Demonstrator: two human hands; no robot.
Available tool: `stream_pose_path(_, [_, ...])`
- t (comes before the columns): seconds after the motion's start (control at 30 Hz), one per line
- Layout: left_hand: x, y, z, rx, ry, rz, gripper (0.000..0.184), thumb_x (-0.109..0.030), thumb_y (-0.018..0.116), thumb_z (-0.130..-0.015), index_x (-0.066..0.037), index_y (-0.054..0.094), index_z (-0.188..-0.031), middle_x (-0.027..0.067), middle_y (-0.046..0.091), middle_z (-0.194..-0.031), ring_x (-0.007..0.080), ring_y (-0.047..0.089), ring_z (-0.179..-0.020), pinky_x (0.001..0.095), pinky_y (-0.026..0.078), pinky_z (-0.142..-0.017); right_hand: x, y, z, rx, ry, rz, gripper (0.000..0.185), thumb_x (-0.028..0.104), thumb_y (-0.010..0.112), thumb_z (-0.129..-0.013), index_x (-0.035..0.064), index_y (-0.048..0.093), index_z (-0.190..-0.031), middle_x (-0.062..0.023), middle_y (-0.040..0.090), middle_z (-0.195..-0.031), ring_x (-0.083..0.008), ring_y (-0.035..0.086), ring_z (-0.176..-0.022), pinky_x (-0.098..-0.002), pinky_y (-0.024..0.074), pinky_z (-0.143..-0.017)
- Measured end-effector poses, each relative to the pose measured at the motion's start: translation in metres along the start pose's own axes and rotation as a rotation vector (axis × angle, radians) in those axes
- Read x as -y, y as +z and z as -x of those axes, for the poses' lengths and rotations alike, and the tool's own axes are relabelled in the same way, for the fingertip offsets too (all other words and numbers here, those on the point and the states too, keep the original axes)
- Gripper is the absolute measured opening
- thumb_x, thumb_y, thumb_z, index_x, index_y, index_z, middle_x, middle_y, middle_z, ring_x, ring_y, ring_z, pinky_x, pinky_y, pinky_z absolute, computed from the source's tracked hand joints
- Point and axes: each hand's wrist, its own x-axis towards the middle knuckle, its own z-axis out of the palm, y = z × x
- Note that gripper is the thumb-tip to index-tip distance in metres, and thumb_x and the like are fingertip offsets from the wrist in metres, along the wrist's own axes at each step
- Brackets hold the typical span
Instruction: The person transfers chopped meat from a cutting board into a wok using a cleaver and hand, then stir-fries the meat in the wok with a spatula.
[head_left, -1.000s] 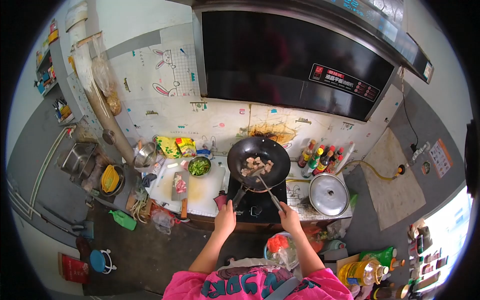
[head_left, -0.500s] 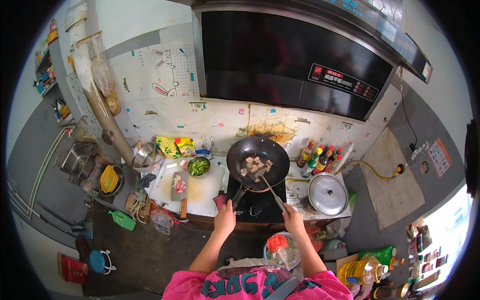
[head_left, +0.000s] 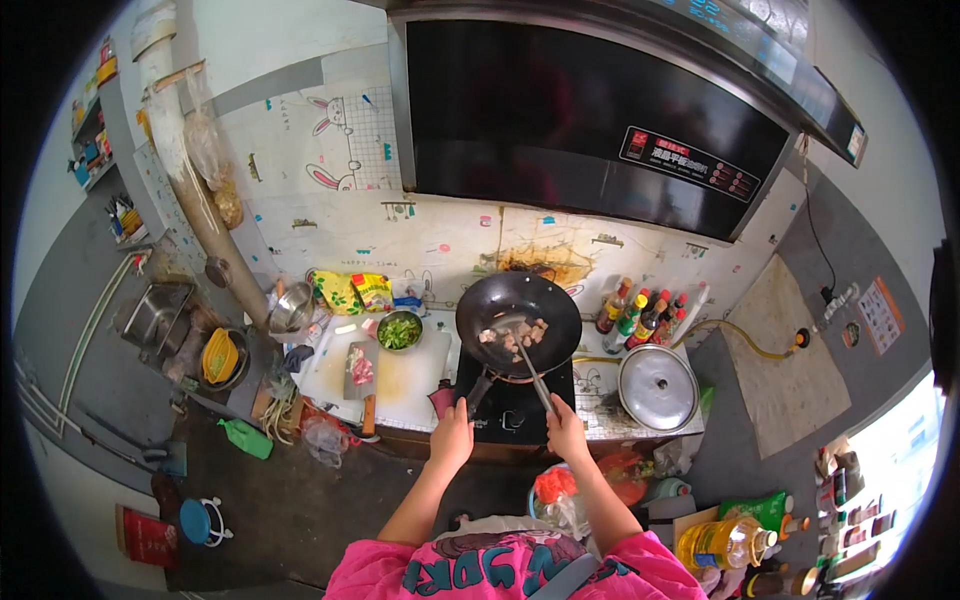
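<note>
A black wok [head_left: 480, 318] sits on the stove [head_left: 512, 412], with browned meat pieces [head_left: 534, 331] in it. My left hand [head_left: 453, 436] is closed at the end of the wok's handle [head_left: 480, 391], near a dark red cloth [head_left: 441, 400]. My right hand [head_left: 567, 430] grips a metal spatula [head_left: 540, 385] by its handle. The spatula's head rests among the meat in the wok. To the left lies a cleaver [head_left: 368, 416] with pink raw-looking pieces [head_left: 360, 367] on its blade, beside a metal bowl [head_left: 400, 348] of chopped greens [head_left: 400, 331].
Several sauce bottles [head_left: 632, 318] stand right of the wok, behind a round metal lid [head_left: 658, 388]. A range hood [head_left: 590, 130] juts out above. A bin with bags [head_left: 560, 488] stands below the counter's front edge. Yellow packets [head_left: 340, 293] lie at the back left.
My right hand has moved left, and the spatula's head has shifted left in the wok. The meat pieces have been pushed about. My left hand remains at the wok handle.
</note>
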Motion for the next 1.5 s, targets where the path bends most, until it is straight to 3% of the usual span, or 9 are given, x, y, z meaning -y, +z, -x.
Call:
stream_pose_path(0.1, [0.000, 0.000, 0.001, 0.002, 0.002, 0.000, 0.050, -0.015, 0.055, -0.082, 0.001, 0.036, -0.126, 0.0202, 0.052, -0.094, 0.0364, 0.058, -0.074, 0.0451, 0.048, -0.061, -0.003, -0.002, -0.009, -0.014, -0.003, 0.087, 0.036, 0.010, 0.051, -0.085, -0.0012, 0.050, -0.119, -0.0202, 0.063, -0.075, -0.0284, 0.062, -0.056, -0.0357, 0.0492, -0.053])
stream_pose_path(0.2, [-0.003, -0.003, -0.001, 0.017, -0.011, -0.007, 0.050, -0.015, 0.055, -0.082, 0.001, 0.036, -0.126, 0.0201, 0.051, -0.095, 0.0364, 0.058, -0.074, 0.0452, 0.048, -0.061, -0.021, 0.000, -0.016, -0.086, -0.195, 0.217, 0.035, 0.010, 0.052, -0.084, -0.0016, 0.052, -0.117, -0.0228, 0.062, -0.088, -0.0361, 0.062, -0.075, -0.0387, 0.0494, -0.067])
stream_pose_path(0.3, [-0.002, -0.002, 0.000, 0.013, -0.009, -0.011, 0.050, -0.015, 0.055, -0.082, 0.000, 0.036, -0.126, 0.0200, 0.051, -0.095, 0.0363, 0.058, -0.074, 0.0452, 0.048, -0.061, -0.001, -0.002, -0.008, -0.105, -0.219, 0.311, 0.034, 0.009, 0.053, -0.083, -0.0014, 0.053, -0.115, -0.0242, 0.060, -0.099, -0.0405, 0.057, -0.093, -0.0411, 0.0471, -0.079])
stream_pose_path(0.5, [0.000, 0.000, 0.000, 0.020, -0.010, -0.010, 0.050, -0.015, 0.055, -0.082, 0.000, 0.036, -0.126, 0.0196, 0.051, -0.095, 0.0361, 0.058, -0.075, 0.0448, 0.048, -0.061, -0.005, -0.001, -0.013, -0.055, -0.210, 0.387, 0.036, 0.007, 0.055, -0.080, 0.0000, 0.052, -0.115, -0.0262, 0.060, -0.096, -0.0409, 0.057, -0.090, -0.0441, 0.0466, -0.077])
stream_pose_path(0.6, [-0.001, -0.002, 0.000, 0.018, -0.010, -0.008, 0.050, -0.015, 0.055, -0.082, 0.000, 0.036, -0.126, 0.0194, 0.051, -0.094, 0.0359, 0.058, -0.075, 0.0447, 0.048, -0.062, -0.013, -0.008, -0.010, -0.078, -0.252, 0.456, 0.038, 0.007, 0.058, -0.079, 0.0036, 0.053, -0.117, -0.0241, 0.061, -0.094, -0.0409, 0.058, -0.087, -0.0413, 0.0484, -0.074])
stream_pose_path(1.2, [-0.003, -0.004, -0.001, 0.021, -0.018, -0.009, 0.049, -0.014, 0.055, -0.082, 0.000, 0.037, -0.125, 0.0195, 0.051, -0.094, 0.0357, 0.058, -0.075, 0.0441, 0.048, -0.061, -0.009, -0.004, -0.014, -0.115, -0.324, 0.379, 0.038, 0.009, 0.059, -0.078, 0.0055, 0.055, -0.115, -0.0218, 0.061, -0.096, -0.0400, 0.057, -0.089, -0.0424, 0.0472, -0.075])
stream_pose_path(1.5, [-0.003, -0.002, 0.000, 0.024, -0.028, -0.010, 0.049, -0.014, 0.056, -0.082, 0.000, 0.037, -0.125, 0.0189, 0.051, -0.094, 0.0356, 0.058, -0.075, 0.0446, 0.048, -0.061, -0.007, -0.003, -0.014, -0.029, -0.362, 0.625, 0.043, 0.006, 0.056, -0.079, 0.0106, 0.050, -0.121, -0.0175, 0.056, -0.083, -0.0389, 0.056, -0.074, -0.0459, 0.0462, -0.064])
